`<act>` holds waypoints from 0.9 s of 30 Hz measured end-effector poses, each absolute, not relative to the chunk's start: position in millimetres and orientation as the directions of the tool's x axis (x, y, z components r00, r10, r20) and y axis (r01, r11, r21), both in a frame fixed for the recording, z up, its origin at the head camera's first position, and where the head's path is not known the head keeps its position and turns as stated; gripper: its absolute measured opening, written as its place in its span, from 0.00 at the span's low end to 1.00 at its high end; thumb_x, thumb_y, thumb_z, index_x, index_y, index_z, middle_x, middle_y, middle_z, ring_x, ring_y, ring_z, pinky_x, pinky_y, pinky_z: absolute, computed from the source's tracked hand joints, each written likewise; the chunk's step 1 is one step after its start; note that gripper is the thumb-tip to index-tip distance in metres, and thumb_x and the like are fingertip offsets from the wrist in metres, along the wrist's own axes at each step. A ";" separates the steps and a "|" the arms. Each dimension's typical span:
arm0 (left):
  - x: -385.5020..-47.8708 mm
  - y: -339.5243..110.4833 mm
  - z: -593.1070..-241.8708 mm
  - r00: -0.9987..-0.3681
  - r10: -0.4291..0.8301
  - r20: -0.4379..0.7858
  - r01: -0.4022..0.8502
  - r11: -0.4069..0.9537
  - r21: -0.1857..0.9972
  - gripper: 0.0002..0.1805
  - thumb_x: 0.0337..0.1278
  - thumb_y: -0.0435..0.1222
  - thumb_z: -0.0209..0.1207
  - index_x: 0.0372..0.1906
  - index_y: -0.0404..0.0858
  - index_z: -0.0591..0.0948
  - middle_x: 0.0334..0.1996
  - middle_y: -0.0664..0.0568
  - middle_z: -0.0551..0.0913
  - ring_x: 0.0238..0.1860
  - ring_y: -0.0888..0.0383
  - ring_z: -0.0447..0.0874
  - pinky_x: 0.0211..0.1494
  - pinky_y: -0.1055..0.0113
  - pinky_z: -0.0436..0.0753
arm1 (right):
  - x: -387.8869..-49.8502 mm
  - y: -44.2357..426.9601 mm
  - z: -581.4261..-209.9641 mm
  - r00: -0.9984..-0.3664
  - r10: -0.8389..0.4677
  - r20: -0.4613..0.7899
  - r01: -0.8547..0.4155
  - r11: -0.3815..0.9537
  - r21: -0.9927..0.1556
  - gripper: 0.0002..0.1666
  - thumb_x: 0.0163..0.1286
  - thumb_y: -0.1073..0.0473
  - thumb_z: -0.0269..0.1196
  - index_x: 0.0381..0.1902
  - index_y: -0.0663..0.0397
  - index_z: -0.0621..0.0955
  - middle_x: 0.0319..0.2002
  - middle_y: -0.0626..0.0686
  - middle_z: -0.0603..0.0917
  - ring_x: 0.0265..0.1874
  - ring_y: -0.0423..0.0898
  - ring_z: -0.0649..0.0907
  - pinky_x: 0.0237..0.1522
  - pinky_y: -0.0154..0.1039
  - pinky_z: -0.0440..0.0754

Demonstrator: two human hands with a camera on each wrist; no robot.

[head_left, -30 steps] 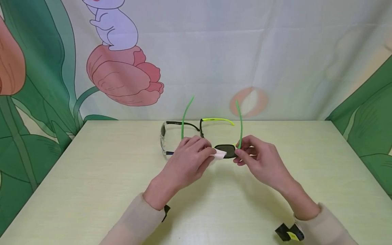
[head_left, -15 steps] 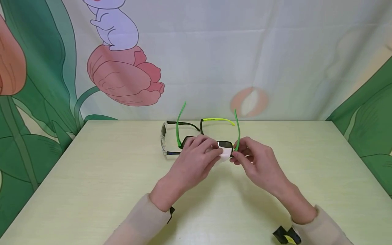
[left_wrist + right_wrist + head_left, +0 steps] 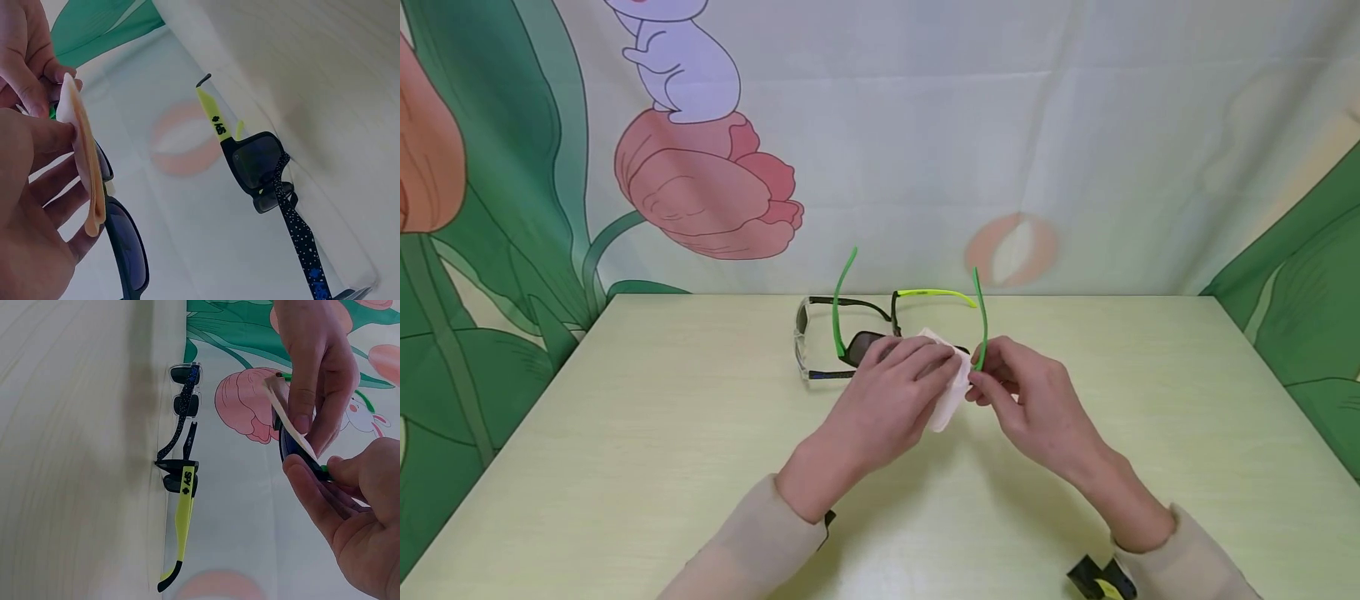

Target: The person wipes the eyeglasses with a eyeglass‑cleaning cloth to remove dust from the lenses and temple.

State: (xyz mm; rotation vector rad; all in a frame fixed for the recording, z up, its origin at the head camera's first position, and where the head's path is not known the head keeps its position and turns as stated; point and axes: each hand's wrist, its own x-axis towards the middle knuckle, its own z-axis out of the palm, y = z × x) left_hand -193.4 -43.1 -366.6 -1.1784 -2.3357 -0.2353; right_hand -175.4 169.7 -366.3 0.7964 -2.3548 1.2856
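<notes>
Black-framed sunglasses (image 3: 860, 348) with green temples are held up above the table, lenses toward me. My right hand (image 3: 1041, 404) pinches them at the right hinge between thumb and fingers. With my left hand (image 3: 883, 400) I hold a folded white cloth (image 3: 951, 398) against the right-hand lens, mostly covering it. In the left wrist view the thumb presses the cloth (image 3: 84, 153) from one side, with fingers on the lens's other side. The right wrist view shows the cloth (image 3: 282, 403) lying along the lens face.
Behind the hands, clear-framed sunglasses (image 3: 185, 405) with dark speckled temples stand on the table (image 3: 625, 450). Beside them are black sunglasses with yellow temples (image 3: 184, 512), partly hidden in the head view. A printed curtain (image 3: 887, 150) hangs at the table's back edge.
My left hand has slid right along the sunglasses with the cloth, uncovering the left lens. More of the cloth now shows. The sunglasses shifted slightly left and tilted, then stayed put.
</notes>
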 end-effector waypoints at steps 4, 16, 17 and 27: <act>-194.3 -41.9 -366.3 -0.504 0.708 0.495 0.775 0.623 -0.102 0.23 0.64 0.31 0.65 0.64 0.39 0.81 0.61 0.50 0.80 0.66 0.50 0.74 0.65 0.52 0.71 | -175.7 169.8 -365.6 -0.779 -0.302 0.549 -0.625 0.439 -0.645 0.10 0.67 0.77 0.66 0.41 0.62 0.79 0.32 0.50 0.85 0.28 0.43 0.87 0.36 0.34 0.88; -194.6 -40.9 -364.2 -0.438 0.657 0.614 0.809 0.586 -0.050 0.14 0.56 0.24 0.71 0.46 0.41 0.88 0.44 0.55 0.84 0.51 0.57 0.81 0.58 0.55 0.73 | -175.7 170.3 -364.7 -0.756 -0.283 0.590 -0.651 0.413 -0.637 0.09 0.68 0.76 0.66 0.39 0.61 0.79 0.31 0.48 0.86 0.28 0.43 0.88 0.36 0.32 0.87; -194.4 -40.7 -364.1 -0.436 0.651 0.621 0.810 0.584 -0.044 0.12 0.57 0.25 0.70 0.44 0.41 0.89 0.42 0.55 0.84 0.49 0.58 0.82 0.56 0.56 0.73 | -175.9 170.1 -364.9 -0.756 -0.281 0.591 -0.651 0.413 -0.637 0.09 0.67 0.76 0.66 0.39 0.61 0.79 0.31 0.48 0.86 0.28 0.42 0.88 0.36 0.32 0.87; -190.6 -36.1 -364.7 -0.451 0.646 0.617 0.796 0.603 -0.050 0.12 0.58 0.25 0.70 0.45 0.40 0.90 0.43 0.54 0.87 0.49 0.55 0.84 0.55 0.61 0.77 | -176.5 171.1 -366.5 -0.773 -0.286 0.566 -0.631 0.445 -0.636 0.10 0.67 0.76 0.67 0.40 0.61 0.79 0.31 0.48 0.86 0.28 0.41 0.87 0.37 0.32 0.87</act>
